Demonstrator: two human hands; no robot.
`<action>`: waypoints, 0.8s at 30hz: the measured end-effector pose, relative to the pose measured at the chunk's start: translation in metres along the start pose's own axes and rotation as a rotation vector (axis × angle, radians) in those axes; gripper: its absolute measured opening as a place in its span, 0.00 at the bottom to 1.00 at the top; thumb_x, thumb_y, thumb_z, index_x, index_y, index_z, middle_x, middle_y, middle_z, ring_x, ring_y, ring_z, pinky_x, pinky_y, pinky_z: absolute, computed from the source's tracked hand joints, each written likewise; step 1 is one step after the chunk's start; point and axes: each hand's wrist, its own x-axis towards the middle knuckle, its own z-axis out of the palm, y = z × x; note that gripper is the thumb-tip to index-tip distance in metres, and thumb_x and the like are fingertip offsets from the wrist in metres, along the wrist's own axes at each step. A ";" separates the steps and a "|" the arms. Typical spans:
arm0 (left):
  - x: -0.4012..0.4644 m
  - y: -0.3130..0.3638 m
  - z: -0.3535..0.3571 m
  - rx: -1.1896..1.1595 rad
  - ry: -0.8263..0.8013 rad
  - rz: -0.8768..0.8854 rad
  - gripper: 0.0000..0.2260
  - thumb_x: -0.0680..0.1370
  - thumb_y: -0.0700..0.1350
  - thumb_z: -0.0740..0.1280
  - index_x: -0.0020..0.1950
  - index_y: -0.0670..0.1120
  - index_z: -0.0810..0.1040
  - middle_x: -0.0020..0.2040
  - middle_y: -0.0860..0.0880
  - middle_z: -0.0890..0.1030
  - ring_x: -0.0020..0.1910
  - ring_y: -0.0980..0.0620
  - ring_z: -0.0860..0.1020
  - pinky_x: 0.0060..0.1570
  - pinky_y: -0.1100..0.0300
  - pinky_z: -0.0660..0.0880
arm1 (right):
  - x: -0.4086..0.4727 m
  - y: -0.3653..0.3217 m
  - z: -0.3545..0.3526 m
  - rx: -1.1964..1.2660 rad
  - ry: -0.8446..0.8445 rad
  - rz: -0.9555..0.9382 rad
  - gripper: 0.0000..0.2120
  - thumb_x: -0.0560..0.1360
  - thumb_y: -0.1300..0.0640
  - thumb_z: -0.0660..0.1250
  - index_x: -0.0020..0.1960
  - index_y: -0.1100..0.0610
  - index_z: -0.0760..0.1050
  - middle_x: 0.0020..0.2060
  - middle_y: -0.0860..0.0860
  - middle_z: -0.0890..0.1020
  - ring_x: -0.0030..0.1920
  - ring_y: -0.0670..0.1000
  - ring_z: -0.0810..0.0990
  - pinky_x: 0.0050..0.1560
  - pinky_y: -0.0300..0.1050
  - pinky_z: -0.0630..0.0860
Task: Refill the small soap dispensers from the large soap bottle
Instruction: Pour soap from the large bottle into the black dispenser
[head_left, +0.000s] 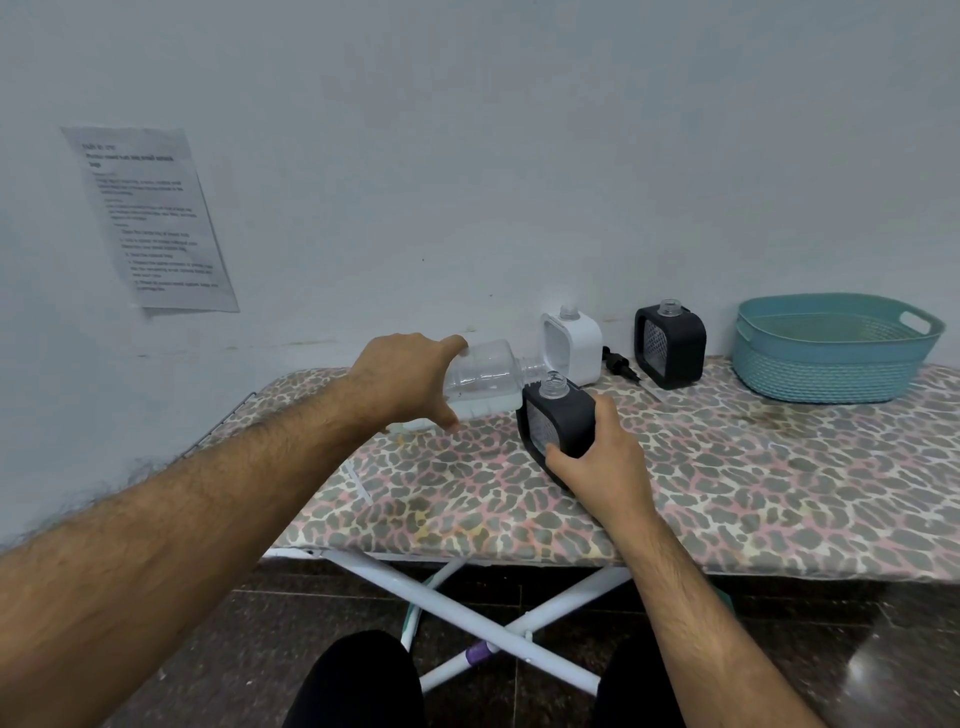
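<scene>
Leopard-print tabletop (727, 467) carries three uncapped dispensers. The large bottle (485, 376) is gripped on its side in the left hand (410, 376), neck at the near black dispenser (558, 423), which the right hand (597, 462) clasps; the white dispenser (574, 343) and far black dispenser (670, 345) apparently remain

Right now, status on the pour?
Left hand tips big bottle sideways. Right hand grips near black dispenser, cap off. Nothing blocking.
</scene>
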 end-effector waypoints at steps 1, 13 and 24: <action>0.000 0.000 0.000 -0.003 0.001 0.001 0.44 0.63 0.67 0.76 0.73 0.56 0.63 0.56 0.52 0.82 0.50 0.50 0.80 0.41 0.57 0.74 | 0.000 0.000 0.000 0.001 0.001 -0.001 0.25 0.69 0.49 0.74 0.59 0.49 0.64 0.48 0.47 0.80 0.44 0.50 0.80 0.41 0.49 0.80; 0.001 0.000 0.000 0.001 -0.004 0.000 0.44 0.63 0.68 0.76 0.73 0.56 0.63 0.55 0.52 0.82 0.50 0.50 0.80 0.44 0.56 0.78 | 0.000 -0.001 -0.001 0.001 -0.003 -0.010 0.24 0.70 0.50 0.74 0.59 0.50 0.65 0.49 0.47 0.80 0.44 0.49 0.80 0.39 0.45 0.79; 0.001 0.000 0.000 0.005 -0.005 -0.005 0.44 0.63 0.68 0.76 0.73 0.55 0.63 0.55 0.52 0.82 0.50 0.50 0.80 0.41 0.57 0.76 | 0.000 0.000 0.000 0.001 -0.001 -0.013 0.25 0.70 0.50 0.74 0.60 0.50 0.65 0.48 0.47 0.80 0.44 0.49 0.80 0.41 0.47 0.80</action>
